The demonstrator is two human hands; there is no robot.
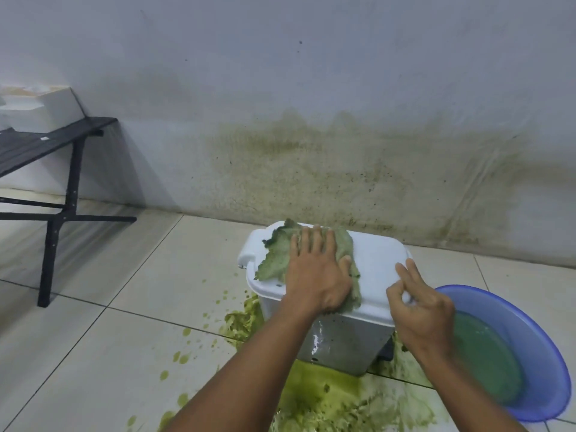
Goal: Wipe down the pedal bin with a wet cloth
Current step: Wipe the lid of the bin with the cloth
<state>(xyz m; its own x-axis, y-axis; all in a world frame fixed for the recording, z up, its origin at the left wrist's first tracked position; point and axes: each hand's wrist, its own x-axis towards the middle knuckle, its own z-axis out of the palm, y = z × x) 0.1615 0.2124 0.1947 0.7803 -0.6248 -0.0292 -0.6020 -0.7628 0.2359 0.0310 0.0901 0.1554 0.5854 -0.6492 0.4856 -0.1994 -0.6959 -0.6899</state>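
The pedal bin (339, 341) stands on the tiled floor near the wall; the left hand (318, 275) presses flat, fingers straight, on the wet cloth (274, 260) spread over its lid (380, 263); the right hand (427, 313) pinches the lid's near right rim; a blue basin (545, 344) sits just right.

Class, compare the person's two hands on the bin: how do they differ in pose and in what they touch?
The left hand lies flat, fingers spread; the right hand pinches with thumb and forefinger. The left hand presses the green cloth; the right hand holds the lid at its edge. Both rest on the lid.
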